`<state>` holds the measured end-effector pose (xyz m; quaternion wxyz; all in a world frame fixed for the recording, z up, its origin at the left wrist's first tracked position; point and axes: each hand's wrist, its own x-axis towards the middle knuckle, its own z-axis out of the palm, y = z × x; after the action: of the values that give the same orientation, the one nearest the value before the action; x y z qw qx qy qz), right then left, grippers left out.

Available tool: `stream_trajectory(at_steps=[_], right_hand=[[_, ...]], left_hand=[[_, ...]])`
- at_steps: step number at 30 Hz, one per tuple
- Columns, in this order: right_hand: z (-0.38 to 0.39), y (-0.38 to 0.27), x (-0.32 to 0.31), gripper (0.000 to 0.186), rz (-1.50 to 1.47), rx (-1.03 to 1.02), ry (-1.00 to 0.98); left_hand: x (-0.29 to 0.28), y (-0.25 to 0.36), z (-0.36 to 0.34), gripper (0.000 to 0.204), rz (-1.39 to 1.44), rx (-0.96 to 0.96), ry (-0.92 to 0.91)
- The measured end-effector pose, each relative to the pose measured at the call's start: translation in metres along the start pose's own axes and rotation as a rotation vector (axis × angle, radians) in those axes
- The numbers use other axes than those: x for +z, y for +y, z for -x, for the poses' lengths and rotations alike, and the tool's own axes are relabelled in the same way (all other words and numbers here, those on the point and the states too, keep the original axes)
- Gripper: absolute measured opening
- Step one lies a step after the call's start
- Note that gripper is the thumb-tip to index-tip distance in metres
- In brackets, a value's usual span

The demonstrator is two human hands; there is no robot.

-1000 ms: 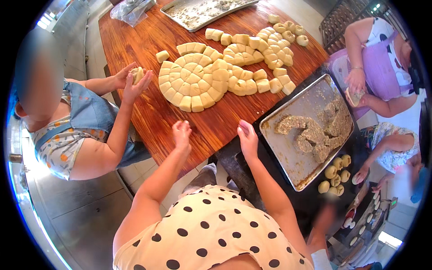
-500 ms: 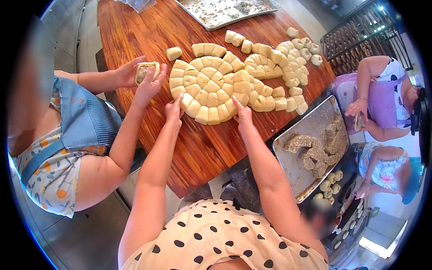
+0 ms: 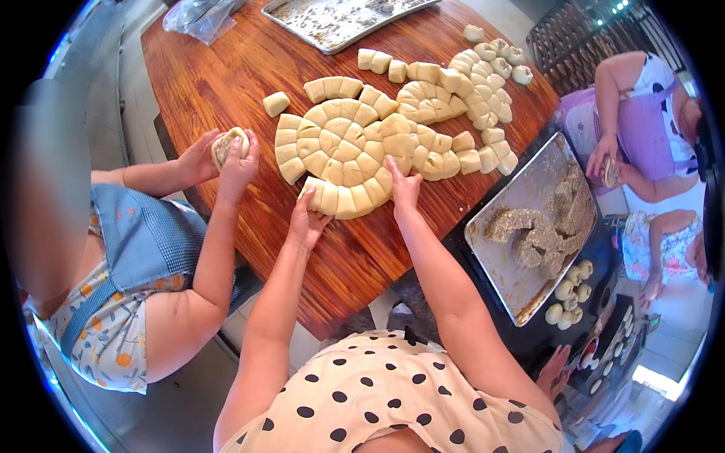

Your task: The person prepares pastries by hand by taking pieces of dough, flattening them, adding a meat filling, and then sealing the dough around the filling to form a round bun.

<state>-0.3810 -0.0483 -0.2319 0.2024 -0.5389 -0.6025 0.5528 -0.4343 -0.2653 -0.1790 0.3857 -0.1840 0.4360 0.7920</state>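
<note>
A round of pale dough cut into wedge-like pieces (image 3: 330,140) lies on the wooden table. Along its near edge, a curved row of dough pieces (image 3: 343,201) stands apart from the round at the left, with a gap between. My left hand (image 3: 308,220) grips the left end of this row, fingertips on top. At the right end, my right hand (image 3: 405,187) is closed against the dough, one finger stretched along its side. Its other fingers are curled and partly hidden. More cut dough (image 3: 430,106) lies just beyond, and a single piece (image 3: 276,104) sits apart.
At my left a co-worker's hands (image 3: 230,155) hold a filled dough round. A tray of brown filling (image 3: 517,306) stands at the right, beside several dough balls (image 3: 566,302). Another tray (image 3: 329,47) and a plastic bag (image 3: 200,21) lie at the far edge. Another person (image 3: 642,128) works at the right.
The near row of dough has come away from the round at its left end. My left hand has moved nearer to me with it. The view has shifted slightly.
</note>
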Motion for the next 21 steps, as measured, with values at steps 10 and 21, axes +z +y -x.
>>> stream_trajectory(at_steps=[10,21], right_hand=[[0.014,0.023,-0.052,0.069,0.141,0.012,-0.173],[0.109,0.046,-0.258,0.038,-0.788,0.238,0.443]], left_hand=[[0.035,-0.076,0.028,0.048,0.212,-0.353,-0.232],[0.127,-0.165,0.093,0.046,-0.133,-0.764,-0.387]])
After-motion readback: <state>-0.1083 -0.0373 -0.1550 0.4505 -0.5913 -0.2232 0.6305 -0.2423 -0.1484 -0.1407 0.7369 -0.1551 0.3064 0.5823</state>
